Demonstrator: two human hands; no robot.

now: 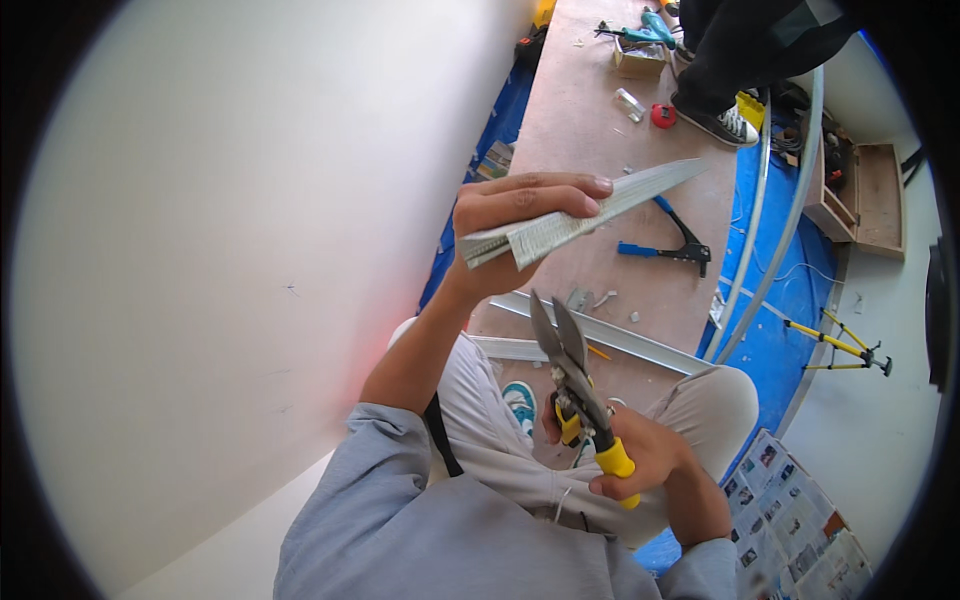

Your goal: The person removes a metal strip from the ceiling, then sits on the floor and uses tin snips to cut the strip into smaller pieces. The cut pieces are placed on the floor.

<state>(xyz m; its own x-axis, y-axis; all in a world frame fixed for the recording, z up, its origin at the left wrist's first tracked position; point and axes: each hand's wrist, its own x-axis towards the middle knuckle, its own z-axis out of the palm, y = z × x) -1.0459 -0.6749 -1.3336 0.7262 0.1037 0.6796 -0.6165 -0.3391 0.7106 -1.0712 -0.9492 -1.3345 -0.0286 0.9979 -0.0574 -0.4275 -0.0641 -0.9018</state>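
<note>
My left hand [510, 215] is raised in front of me, its fingers wrapped over a silvery metal channel [640, 190] that points up and to the right. The channel's near end shows a folded, ribbed profile. Lower down, my right hand [640, 460] grips tin snips [578, 385] with yellow-and-black handles. The snips point upward, their blades slightly apart and clear of the channel. Below the left hand, another metal channel [610, 335] lies across the wooden board [570, 130], with a shorter white strip [510, 348] and an orange pencil [599, 352] beside it.
A blue-handled riveter [665, 245] lies on the board, with a red tape measure [663, 116], a small box [640, 62] and a teal power tool [650, 30] farther off. Another person's shoe [725, 122] is at the right. Long rails [800, 200], a yellow tripod [840, 345] and a wooden case [880, 200] stand beyond.
</note>
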